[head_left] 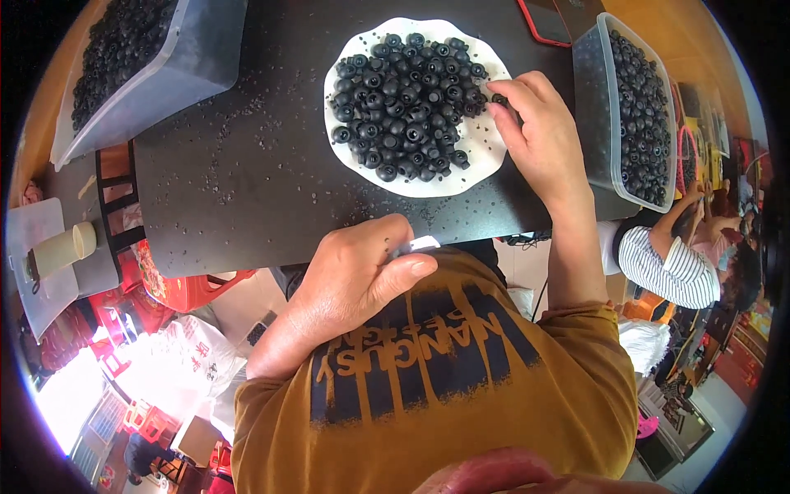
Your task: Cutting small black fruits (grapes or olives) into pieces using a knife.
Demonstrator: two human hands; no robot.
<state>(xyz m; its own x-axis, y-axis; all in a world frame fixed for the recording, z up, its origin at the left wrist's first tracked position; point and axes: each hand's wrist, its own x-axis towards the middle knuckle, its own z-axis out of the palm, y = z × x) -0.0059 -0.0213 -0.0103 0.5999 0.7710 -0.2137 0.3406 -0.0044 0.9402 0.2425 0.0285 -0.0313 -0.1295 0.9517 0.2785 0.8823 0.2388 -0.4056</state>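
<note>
A white round plate [461, 177] sits on a black table [239, 165], heaped with several small black rubber rings [403, 107]. My right hand [539, 136] rests at the plate's right edge, thumb and forefinger pinched on one black ring [499, 100]. My left hand [358, 276] hovers at the table's near edge over my ochre shirt, fingers curled around a small tool with a pale metal tip [424, 244].
A clear plastic tub [592, 107] of black rings stands right of the plate. Another tub [177, 62] of them is at the far left. Black crumbs dot the table. A red-edged phone [543, 20] lies at the back. A person in a striped sleeve [666, 263] sits at right.
</note>
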